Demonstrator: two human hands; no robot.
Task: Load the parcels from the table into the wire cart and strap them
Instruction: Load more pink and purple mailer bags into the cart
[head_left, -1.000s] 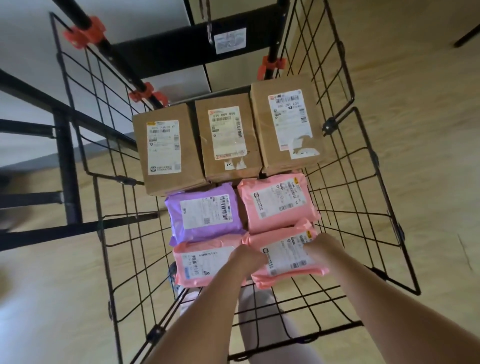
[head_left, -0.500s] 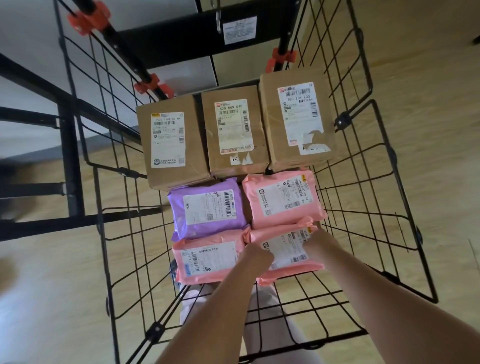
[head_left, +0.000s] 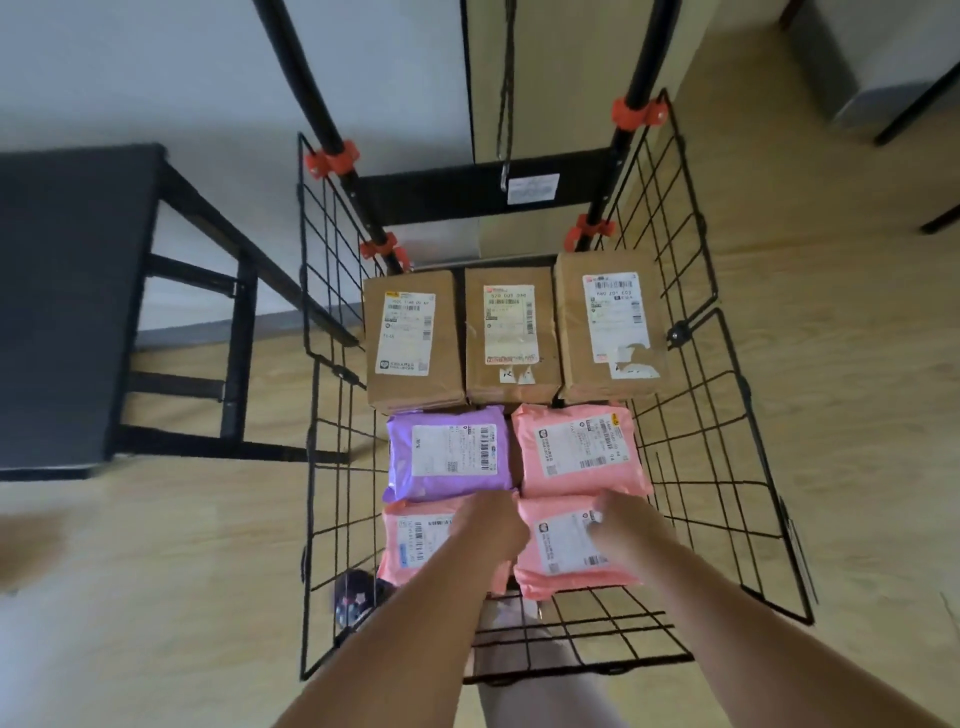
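Right, both arms reach down into the wire cart (head_left: 727, 467), and nearest under them is the near right pink parcel (head_left: 566, 561), flat on the cart floor. The right hand (head_left: 631, 525) lies on top of it, fingers bent at the parcel's far edge and one fingertip (head_left: 597, 516) on the white label. It is pinching the parcel, as far as this blurred view lets on. The left hand (head_left: 491, 525) sits knuckles-up at that parcel's left edge with its fingers tucked out of sight, so I cannot tell whether they are clamped on anything.

Just left of those fingers is the near left pink parcel (head_left: 413, 545), partly covered by the left forearm. Beyond the left fingers lies the purple parcel (head_left: 447, 454), and beyond the right fingers the far pink parcel (head_left: 582, 452). Both are flat, labels up, side by side.

Farther still, a row runs across the cart's back: left cardboard box (head_left: 413, 338), middle cardboard box (head_left: 511, 332), right cardboard box (head_left: 608, 322), edge to edge. That makes seven parcels in the cart.

Above the boxes there are orange clamps (head_left: 332, 156) on the black handle posts, and a dark cord with a metal hook (head_left: 504, 179) hangs between them. Off to the left, well apart from either hand, stands a black table (head_left: 62, 286).
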